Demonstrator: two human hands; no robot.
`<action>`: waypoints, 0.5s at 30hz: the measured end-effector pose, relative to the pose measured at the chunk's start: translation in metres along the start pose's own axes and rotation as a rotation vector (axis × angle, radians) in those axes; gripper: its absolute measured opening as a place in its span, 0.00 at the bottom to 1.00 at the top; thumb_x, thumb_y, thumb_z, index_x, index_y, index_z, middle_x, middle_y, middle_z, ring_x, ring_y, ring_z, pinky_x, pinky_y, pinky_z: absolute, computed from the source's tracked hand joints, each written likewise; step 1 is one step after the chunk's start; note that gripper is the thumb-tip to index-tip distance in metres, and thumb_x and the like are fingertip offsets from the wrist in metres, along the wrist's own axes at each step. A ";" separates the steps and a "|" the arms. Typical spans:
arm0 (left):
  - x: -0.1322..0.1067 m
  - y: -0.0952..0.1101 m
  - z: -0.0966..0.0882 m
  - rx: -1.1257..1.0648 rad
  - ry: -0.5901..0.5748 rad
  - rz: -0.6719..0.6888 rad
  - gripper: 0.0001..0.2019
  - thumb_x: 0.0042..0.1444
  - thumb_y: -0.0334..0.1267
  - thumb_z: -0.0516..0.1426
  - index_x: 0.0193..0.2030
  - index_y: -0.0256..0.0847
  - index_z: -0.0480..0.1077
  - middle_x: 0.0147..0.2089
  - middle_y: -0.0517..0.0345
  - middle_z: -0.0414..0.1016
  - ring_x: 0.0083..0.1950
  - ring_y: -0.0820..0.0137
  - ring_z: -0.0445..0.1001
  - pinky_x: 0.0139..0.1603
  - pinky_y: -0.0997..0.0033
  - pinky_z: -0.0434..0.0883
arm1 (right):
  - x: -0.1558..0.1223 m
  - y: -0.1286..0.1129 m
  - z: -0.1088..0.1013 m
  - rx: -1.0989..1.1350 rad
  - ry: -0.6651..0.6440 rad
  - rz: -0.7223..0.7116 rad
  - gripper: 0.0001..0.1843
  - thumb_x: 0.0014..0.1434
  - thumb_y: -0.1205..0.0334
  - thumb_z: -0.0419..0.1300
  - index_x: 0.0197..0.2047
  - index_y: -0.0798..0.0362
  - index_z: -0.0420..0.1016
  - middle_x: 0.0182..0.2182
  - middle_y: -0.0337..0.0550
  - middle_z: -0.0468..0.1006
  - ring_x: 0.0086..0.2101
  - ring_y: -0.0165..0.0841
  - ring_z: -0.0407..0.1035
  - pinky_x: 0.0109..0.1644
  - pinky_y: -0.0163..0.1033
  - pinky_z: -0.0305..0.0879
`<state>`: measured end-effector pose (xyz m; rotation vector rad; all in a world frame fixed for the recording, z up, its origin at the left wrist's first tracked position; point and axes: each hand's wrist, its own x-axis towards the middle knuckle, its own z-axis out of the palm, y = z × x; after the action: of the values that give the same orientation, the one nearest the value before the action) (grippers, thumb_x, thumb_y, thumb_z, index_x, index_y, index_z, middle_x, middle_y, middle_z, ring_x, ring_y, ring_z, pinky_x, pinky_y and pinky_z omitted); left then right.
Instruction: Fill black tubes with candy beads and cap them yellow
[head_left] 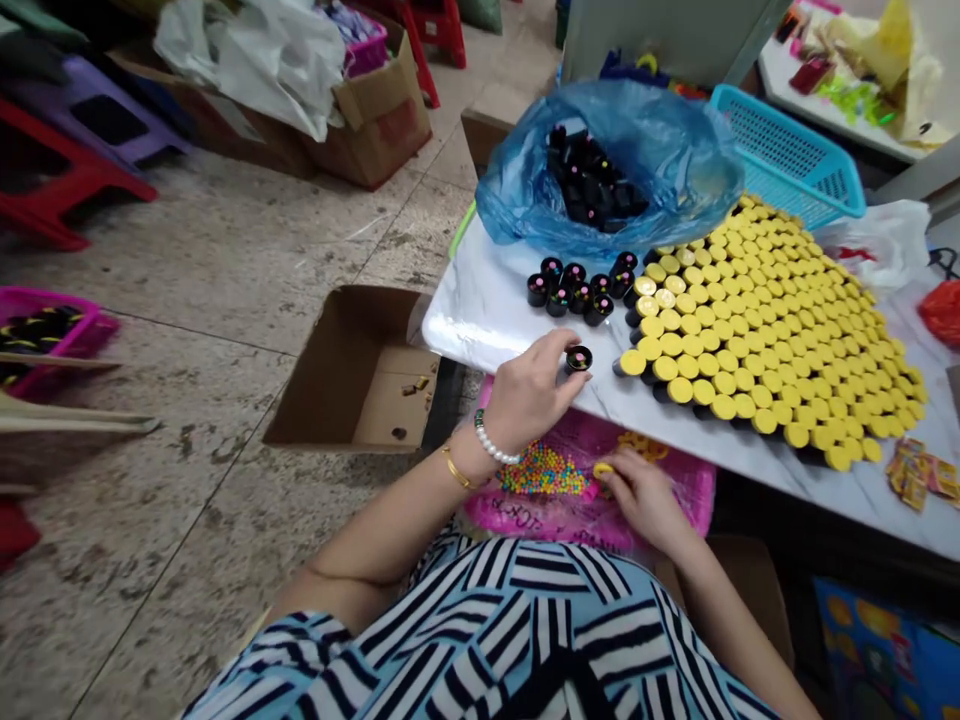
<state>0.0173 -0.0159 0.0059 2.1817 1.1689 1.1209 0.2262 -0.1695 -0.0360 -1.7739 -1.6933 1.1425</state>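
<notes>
Between the thumb and fingers of my left hand [531, 388] is a small black cup [578, 360] with coloured beads inside, at the table's near edge. My right hand [645, 497] pinches a round yellow cap [602, 469] above a pink basket [703, 492]. Small multicoloured beads [541, 470] and more yellow caps [643, 444] lie in that basket. Beyond my left hand stands a group of open black cups [580, 296], with beads showing in them. To the right, many black cups with yellow caps [757, 320] are packed in rows.
A blue plastic bag [675, 150] of black cups and a turquoise basket [795, 165] sit at the table's far side. Small printed packets [916, 472] lie at the right. An open cardboard box [315, 370] is on the floor at left, near stools [60, 170].
</notes>
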 end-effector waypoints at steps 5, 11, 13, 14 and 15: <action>-0.018 -0.005 -0.007 -0.072 -0.052 -0.036 0.20 0.60 0.34 0.65 0.59 0.38 0.71 0.50 0.50 0.81 0.46 0.68 0.80 0.49 0.67 0.76 | 0.004 -0.044 -0.016 0.560 0.104 0.136 0.17 0.60 0.55 0.71 0.52 0.47 0.80 0.37 0.40 0.80 0.30 0.28 0.74 0.34 0.34 0.74; -0.014 -0.014 -0.025 -0.019 -0.151 -0.012 0.13 0.58 0.33 0.63 0.50 0.36 0.76 0.48 0.49 0.81 0.47 0.65 0.79 0.50 0.65 0.76 | 0.052 -0.090 -0.006 0.629 0.320 0.020 0.14 0.59 0.56 0.72 0.49 0.45 0.84 0.37 0.39 0.79 0.26 0.25 0.72 0.28 0.32 0.73; -0.013 -0.021 -0.034 -0.014 -0.179 -0.018 0.12 0.59 0.34 0.63 0.50 0.37 0.77 0.48 0.49 0.81 0.47 0.65 0.80 0.50 0.65 0.75 | 0.069 -0.097 0.000 0.616 0.331 0.018 0.15 0.59 0.55 0.71 0.50 0.45 0.84 0.35 0.38 0.79 0.25 0.25 0.71 0.27 0.32 0.73; -0.013 -0.024 -0.037 -0.029 -0.188 -0.014 0.12 0.60 0.34 0.63 0.50 0.37 0.77 0.47 0.50 0.81 0.47 0.65 0.80 0.50 0.65 0.75 | 0.076 -0.100 0.002 0.605 0.329 0.012 0.15 0.59 0.55 0.71 0.50 0.45 0.84 0.34 0.37 0.79 0.25 0.25 0.70 0.27 0.32 0.73; -0.012 -0.027 -0.039 -0.050 -0.191 -0.007 0.12 0.60 0.34 0.62 0.50 0.37 0.77 0.47 0.50 0.82 0.47 0.65 0.80 0.51 0.65 0.75 | 0.083 -0.102 0.004 0.597 0.326 0.006 0.16 0.59 0.55 0.72 0.50 0.46 0.84 0.33 0.37 0.79 0.25 0.24 0.70 0.27 0.32 0.73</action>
<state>-0.0314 -0.0112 0.0046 2.1901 1.0538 0.9058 0.1539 -0.0740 0.0197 -1.4774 -1.0184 1.1332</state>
